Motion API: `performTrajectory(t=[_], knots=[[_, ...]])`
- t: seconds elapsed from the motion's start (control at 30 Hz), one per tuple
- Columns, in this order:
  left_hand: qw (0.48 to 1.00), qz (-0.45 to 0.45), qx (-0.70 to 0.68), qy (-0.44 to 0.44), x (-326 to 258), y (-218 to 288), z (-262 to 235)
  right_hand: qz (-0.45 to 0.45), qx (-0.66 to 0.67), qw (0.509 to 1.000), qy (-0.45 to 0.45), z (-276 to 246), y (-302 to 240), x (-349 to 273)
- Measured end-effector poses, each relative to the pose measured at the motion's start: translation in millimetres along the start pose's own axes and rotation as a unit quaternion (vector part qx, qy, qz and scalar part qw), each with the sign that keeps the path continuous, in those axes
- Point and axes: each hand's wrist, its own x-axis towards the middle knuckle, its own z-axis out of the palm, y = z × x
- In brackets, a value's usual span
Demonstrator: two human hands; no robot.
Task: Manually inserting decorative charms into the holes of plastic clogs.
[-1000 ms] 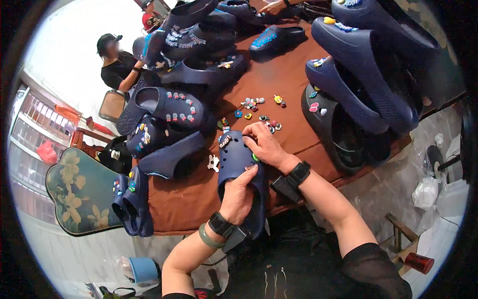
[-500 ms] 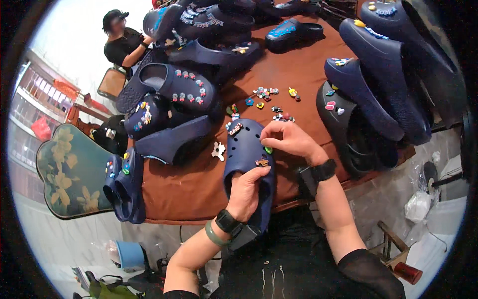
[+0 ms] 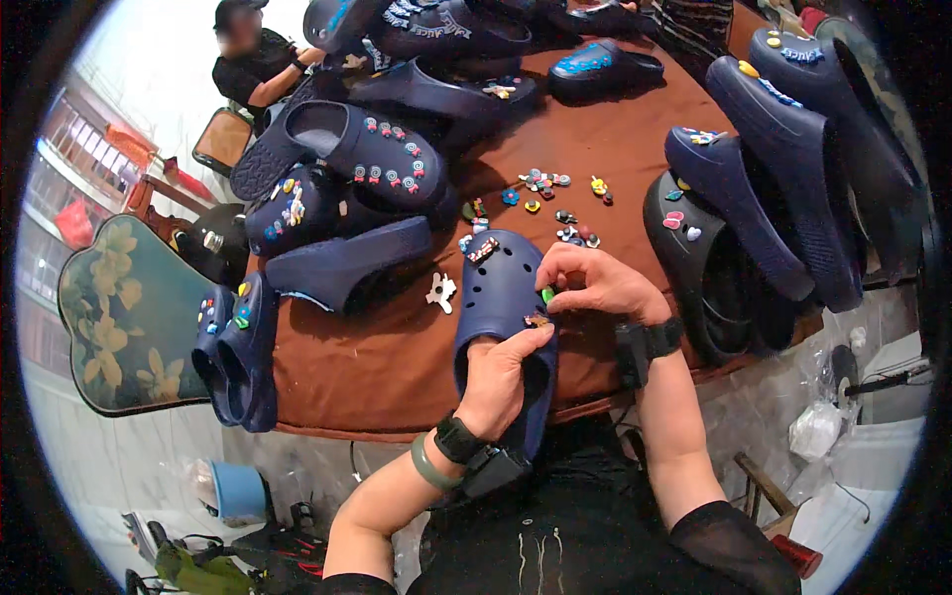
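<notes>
A navy foam clog (image 3: 503,288) lies toe-away on the brown table (image 3: 397,357). My left hand (image 3: 499,377) grips its heel opening, thumb on the upper. My right hand (image 3: 593,280) pinches a small green charm (image 3: 546,295) against the clog's right side. A few charms sit on the clog's upper, one near the toe (image 3: 483,249). Loose coloured charms (image 3: 547,193) are scattered just beyond the toe, and a white charm (image 3: 439,291) lies to the clog's left.
Many more navy and black clogs ring the table, some studded with charms (image 3: 382,164). A black clog (image 3: 709,268) lies right of my right hand. Another person in black (image 3: 253,64) sits at the far left. A floral stool (image 3: 124,317) stands left.
The view has tilted so everything sits lower and more central. My right hand stays at the clog's right side while my left hand keeps hold of the heel.
</notes>
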Motion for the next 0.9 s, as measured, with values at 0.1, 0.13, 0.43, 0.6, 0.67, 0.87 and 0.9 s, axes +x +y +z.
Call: performTrajectory(t=[0.1,0.13,0.43,0.6,0.67,0.87,0.9], knots=[[1.000,-0.027,-0.009,0.011,3.5,-3.3,-4.8,0.009,-0.009,1.000,0.005,0.3,0.0,1.2],[1.000,-0.025,-0.010,0.009,8.1,-10.0,-12.3,0.008,-0.009,1.000,0.004,0.3,-0.1,2.1],[0.995,-0.052,-0.078,0.046,14.3,-16.0,-18.6,0.010,0.049,0.999,-0.013,-3.3,5.3,2.9],[0.996,-0.050,-0.074,0.021,11.3,-13.5,-16.8,-0.005,0.092,0.996,-0.004,-5.5,7.3,-0.1],[0.999,-0.042,0.001,0.006,7.6,-4.5,-9.7,-0.006,0.095,0.995,0.005,-3.9,8.0,-0.1],[0.998,-0.060,-0.033,-0.008,8.9,-4.8,-11.1,-0.036,0.056,0.998,0.017,-2.0,2.0,-2.4],[0.998,-0.058,-0.034,-0.005,9.3,-4.9,-12.5,0.016,0.064,0.998,0.023,-0.1,-5.6,-3.0]])
